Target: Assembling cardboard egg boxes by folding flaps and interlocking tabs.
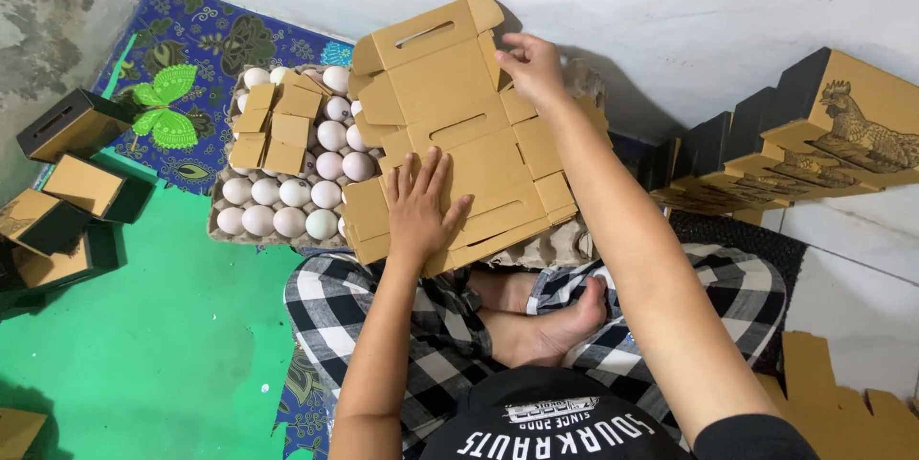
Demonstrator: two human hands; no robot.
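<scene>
The flat brown die-cut cardboard box blank (459, 134) runs near-to-far, the left hand (421, 206) spread flat on its near end, the right hand (531, 67) seemingly pinching its far edge.
</scene>
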